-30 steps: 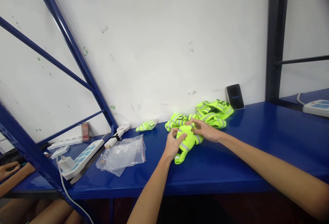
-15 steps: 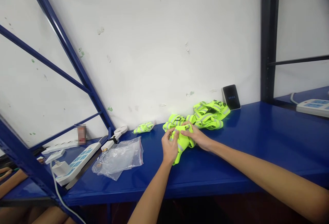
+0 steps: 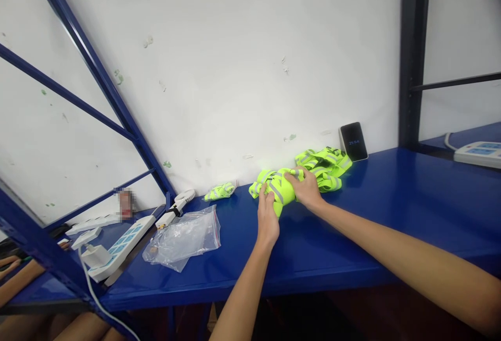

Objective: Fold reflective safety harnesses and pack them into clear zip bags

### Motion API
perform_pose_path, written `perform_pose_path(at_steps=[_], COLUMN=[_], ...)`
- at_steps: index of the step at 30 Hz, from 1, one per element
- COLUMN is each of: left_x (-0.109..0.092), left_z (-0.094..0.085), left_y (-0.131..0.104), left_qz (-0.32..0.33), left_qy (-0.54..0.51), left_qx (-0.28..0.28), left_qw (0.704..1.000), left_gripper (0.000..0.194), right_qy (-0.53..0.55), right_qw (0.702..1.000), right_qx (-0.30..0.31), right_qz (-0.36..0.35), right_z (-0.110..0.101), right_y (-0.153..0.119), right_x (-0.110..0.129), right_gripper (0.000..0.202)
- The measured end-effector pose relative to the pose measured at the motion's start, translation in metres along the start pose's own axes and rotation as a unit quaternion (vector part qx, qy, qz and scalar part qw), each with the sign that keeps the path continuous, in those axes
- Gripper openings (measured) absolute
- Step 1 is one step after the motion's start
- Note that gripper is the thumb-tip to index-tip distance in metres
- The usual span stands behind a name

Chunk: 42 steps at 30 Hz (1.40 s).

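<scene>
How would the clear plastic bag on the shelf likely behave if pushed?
The bag looks crumpled and thin, so it would probably buckle rather than slide whole. Nearly empty, it seems very light. On the smooth blue shelf it may slip easily.

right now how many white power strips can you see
3. One power strip lies at the left end of the blue shelf, a second strip sits behind it nearer the wall, and a third strip is at far right. Others may be hidden.

The shelf was glossy blue painted metal; the vest was neon cloth with grey reflective bands; the bag was clear, crinkled plastic.
</scene>
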State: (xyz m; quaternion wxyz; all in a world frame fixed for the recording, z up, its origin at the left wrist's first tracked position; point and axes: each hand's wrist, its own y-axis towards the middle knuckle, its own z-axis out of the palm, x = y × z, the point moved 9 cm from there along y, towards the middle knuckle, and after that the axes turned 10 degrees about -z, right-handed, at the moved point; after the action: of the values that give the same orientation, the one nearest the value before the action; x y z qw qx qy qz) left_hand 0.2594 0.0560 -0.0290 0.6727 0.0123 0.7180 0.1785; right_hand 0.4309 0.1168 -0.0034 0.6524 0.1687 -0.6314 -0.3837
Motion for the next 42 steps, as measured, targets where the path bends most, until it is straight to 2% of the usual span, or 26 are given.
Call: perform_pose_path(at_steps=[2, 4, 6, 8, 10, 13, 15, 18, 20, 23, 25, 26, 28, 30, 32, 34, 36, 37, 38, 40, 42], left_x=[0.003, -0.002, -0.015, -0.032, -0.045, -0.058, -0.059, -0.057, -0.059, -0.064, -0.065, -0.064, -0.060, -0.060, -0.063, -0.066, -0.065, -0.062, -0.060, -0.045, -0.025], left_z=[-0.001, -0.006, -0.014, -0.020, -0.022, -0.022, -0.019, -0.016, -0.018, -0.025, -0.030, -0.032, -0.035, -0.038, -0.041, -0.049, -0.072, -0.090, -0.112, -0.154, -0.187], left_y=[0.000, 0.000, -0.002, -0.005, -0.009, -0.016, -0.017, -0.013, -0.013, -0.016, -0.018, -0.018, -0.018, -0.019, -0.021, -0.020, -0.016, -0.012, -0.008, 0.000, 0.005], left_qz=[-0.015, 0.004, 0.062, 0.131, 0.179, 0.236, 0.256, 0.269, 0.298, 0.361, 0.400, 0.415, 0.433, 0.440, 0.434, 0.400, 0.331, 0.286, 0.239, 0.135, 0.054], left_qy=[0.004, 0.010, 0.002, -0.023, -0.031, 0.004, 0.004, 0.001, 0.037, 0.119, 0.180, 0.210, 0.270, 0.329, 0.396, 0.475, 0.548, 0.579, 0.604, 0.651, 0.676], left_qx=[-0.062, -0.121, -0.153, -0.142, -0.108, -0.067, -0.032, -0.002, -0.016, -0.048, -0.071, -0.084, -0.112, -0.129, -0.114, -0.055, 0.024, 0.056, 0.072, 0.118, 0.157], left_qw=[0.998, 0.993, 0.986, 0.981, 0.977, 0.969, 0.966, 0.963, 0.954, 0.924, 0.896, 0.881, 0.853, 0.826, 0.801, 0.782, 0.768, 0.762, 0.757, 0.738, 0.718], left_gripper=[0.045, 0.042, 0.042, 0.039, 0.037, 0.042, 0.046, 0.048, 0.050, 0.053, 0.054, 0.054, 0.052, 0.047, 0.041, 0.035, 0.033, 0.038, 0.048, 0.083, 0.108], right_qy=[0.045, 0.143, 0.259, 0.356, 0.420, 0.443, 0.425, 0.421, 0.439, 0.445, 0.423, 0.406, 0.371, 0.349, 0.326, 0.280, 0.219, 0.189, 0.165, 0.132, 0.114], right_qw=[0.996, 0.971, 0.914, 0.844, 0.783, 0.729, 0.699, 0.682, 0.680, 0.665, 0.671, 0.684, 0.727, 0.783, 0.836, 0.878, 0.910, 0.923, 0.932, 0.946, 0.954], right_qx=[-0.033, -0.033, 0.035, 0.133, 0.202, 0.258, 0.300, 0.318, 0.307, 0.325, 0.342, 0.346, 0.338, 0.303, 0.257, 0.221, 0.202, 0.193, 0.187, 0.173, 0.156], right_qz=[0.065, 0.191, 0.309, 0.378, 0.412, 0.454, 0.491, 0.506, 0.500, 0.504, 0.503, 0.498, 0.469, 0.415, 0.359, 0.320, 0.289, 0.275, 0.262, 0.241, 0.228], right_z=[-0.002, 0.009, 0.036, 0.063, 0.080, 0.089, 0.092, 0.092, 0.090, 0.089, 0.088, 0.088, 0.087, 0.083, 0.074, 0.062, 0.050, 0.044, 0.040, 0.036, 0.035], right_y=[-0.004, -0.019, -0.041, -0.065, -0.084, -0.103, -0.115, -0.119, -0.116, -0.120, -0.122, -0.122, -0.115, -0.100, -0.083, -0.070, -0.058, -0.053, -0.050, -0.045, -0.043], right_x=[-0.008, -0.021, -0.024, -0.012, 0.001, 0.006, 0.005, 0.006, 0.010, 0.015, 0.014, 0.011, 0.004, 0.000, -0.003, -0.008, -0.014, -0.017, -0.021, -0.027, -0.031], right_gripper=[0.021, 0.021, 0.020, 0.016, 0.012, 0.013, 0.023, 0.029, 0.025, 0.029, 0.030, 0.030, 0.026, 0.020, 0.018, 0.021, 0.025, 0.026, 0.027, 0.028, 0.029])
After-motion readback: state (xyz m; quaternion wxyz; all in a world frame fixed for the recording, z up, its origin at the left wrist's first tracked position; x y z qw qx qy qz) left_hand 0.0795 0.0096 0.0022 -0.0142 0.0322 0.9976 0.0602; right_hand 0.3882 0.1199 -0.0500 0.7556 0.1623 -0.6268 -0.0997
